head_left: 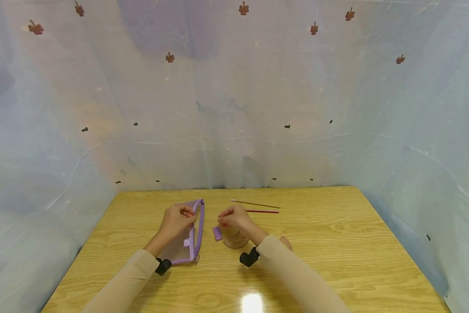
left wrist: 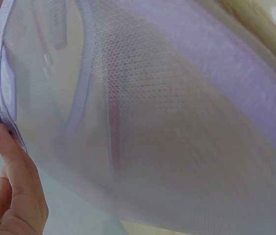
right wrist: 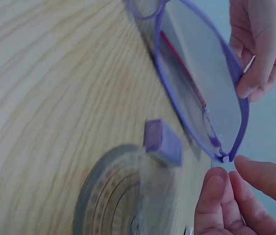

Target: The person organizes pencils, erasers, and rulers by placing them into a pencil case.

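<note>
Pouch (head_left: 187, 237) was pinched open by left hand (head_left: 176, 221); right hand (head_left: 233, 218), fingers curled and holding nothing, was just beside it, above eraser (head_left: 217, 233).

- A makeshift recording booth, not a lived-in room.
- Pale translucent sheeting (head_left: 234, 108) with small leaf prints encloses three sides.
- One bare wooden table (head_left: 336, 261) fills it.

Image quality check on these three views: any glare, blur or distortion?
Head view: sharp, with wide-angle bending of the table edges and a bright glare spot near the front edge. Left wrist view: the mesh pouch fills the frame, its netting sharp mid-frame but soft toward the edges. Right wrist view: soft all over, with the purple eraser and protractor blurred.
</note>
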A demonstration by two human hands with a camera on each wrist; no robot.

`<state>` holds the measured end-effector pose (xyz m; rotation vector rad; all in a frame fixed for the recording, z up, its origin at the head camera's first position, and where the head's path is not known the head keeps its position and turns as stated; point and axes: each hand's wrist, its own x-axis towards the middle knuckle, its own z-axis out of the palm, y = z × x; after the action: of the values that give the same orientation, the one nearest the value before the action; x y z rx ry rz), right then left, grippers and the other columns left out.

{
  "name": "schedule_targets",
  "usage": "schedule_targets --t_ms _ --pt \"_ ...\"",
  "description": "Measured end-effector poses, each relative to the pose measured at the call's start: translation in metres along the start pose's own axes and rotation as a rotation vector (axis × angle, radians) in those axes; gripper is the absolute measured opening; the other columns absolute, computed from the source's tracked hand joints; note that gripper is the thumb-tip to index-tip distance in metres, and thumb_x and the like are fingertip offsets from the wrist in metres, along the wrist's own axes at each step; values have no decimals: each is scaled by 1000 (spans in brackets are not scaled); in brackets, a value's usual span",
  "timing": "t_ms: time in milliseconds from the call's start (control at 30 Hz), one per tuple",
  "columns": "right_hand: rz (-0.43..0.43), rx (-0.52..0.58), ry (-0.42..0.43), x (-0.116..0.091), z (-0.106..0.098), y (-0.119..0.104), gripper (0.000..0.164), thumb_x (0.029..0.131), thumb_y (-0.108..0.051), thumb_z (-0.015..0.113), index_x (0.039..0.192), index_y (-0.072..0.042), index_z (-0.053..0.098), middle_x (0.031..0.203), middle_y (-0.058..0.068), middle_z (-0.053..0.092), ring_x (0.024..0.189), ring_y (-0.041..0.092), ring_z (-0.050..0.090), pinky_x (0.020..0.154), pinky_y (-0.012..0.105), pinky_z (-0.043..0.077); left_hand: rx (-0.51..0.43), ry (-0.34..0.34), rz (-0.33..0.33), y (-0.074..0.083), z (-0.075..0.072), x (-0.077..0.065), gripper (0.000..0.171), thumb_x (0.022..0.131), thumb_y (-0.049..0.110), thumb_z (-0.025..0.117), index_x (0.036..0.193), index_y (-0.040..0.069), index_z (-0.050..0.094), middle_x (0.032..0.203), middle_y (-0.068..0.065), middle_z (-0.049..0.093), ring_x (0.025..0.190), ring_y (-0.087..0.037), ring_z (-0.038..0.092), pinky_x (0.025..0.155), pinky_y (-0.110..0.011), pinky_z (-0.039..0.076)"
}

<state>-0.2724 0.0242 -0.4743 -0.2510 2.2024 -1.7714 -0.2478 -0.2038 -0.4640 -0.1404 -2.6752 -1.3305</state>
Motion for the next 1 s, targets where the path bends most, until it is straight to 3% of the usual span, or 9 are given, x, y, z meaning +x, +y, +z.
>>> schedule_targets --t_ms 533,833,1000 --pt "11 -48 73 0 -19 6 12 87 5 73 96 11 71 88 15 72 79 30 72 72 41 62 -8 7 1 -3 2 0 5 81 1 76 84 1 72 73 -3 67 62 -15 64 51 -23 52" --pt "-1 -51 62 -3 -30 9 14 88 5 70 99 13 69 93 19 71 90 41 69 76 45 61 1 14 -14 -6 4 0 7 80 3 77 84 3 72 73 -2 68 63 -13 64 53 -23 53" --pt "-28 -73 88 -2 -42 11 14 88 5 71 99 14 69 87 18 71 83 39 69 73 43 62 3 6 -6 -7 3 1 6 81 2 76 85 3 72 74 -2 68 62 -13 65 53 -23 54"
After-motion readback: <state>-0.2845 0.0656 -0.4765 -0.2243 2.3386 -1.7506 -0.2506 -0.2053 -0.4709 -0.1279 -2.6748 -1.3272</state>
